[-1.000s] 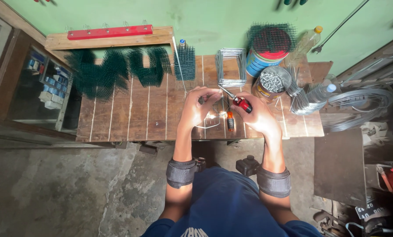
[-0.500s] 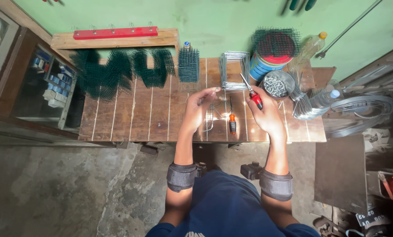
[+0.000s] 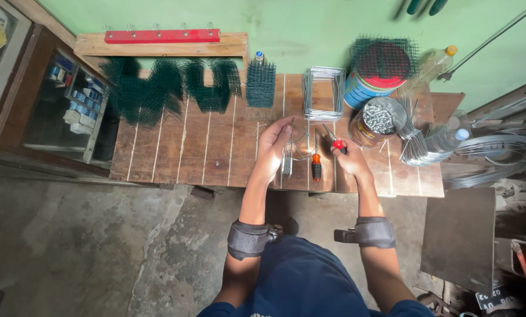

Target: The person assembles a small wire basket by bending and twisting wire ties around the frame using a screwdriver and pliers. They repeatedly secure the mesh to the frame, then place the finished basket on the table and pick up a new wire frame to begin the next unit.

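Note:
My left hand [image 3: 273, 148] rests on the wooden workbench [image 3: 210, 147] with its fingers curled around a bent wire frame [image 3: 288, 157] that lies on the boards. My right hand [image 3: 348, 158] grips red-handled pliers [image 3: 335, 142], their jaws pointing up and left toward the thin wire [image 3: 306, 141] between my hands. An orange-handled screwdriver [image 3: 316, 166] lies on the bench between my two hands, untouched.
A stack of bent wire frames [image 3: 323, 93] stands behind my hands. Green mesh pieces [image 3: 169, 88] lie at the back left, a small mesh block [image 3: 260, 83] beside them. At right are a tin of nails [image 3: 375, 120], a blue can [image 3: 373, 76], plastic bottles [image 3: 442, 141] and wire coils [image 3: 498, 154].
My right hand with the pliers has come down from beside the nail tin toward the front of the bench. My left hand stays on the wire frame.

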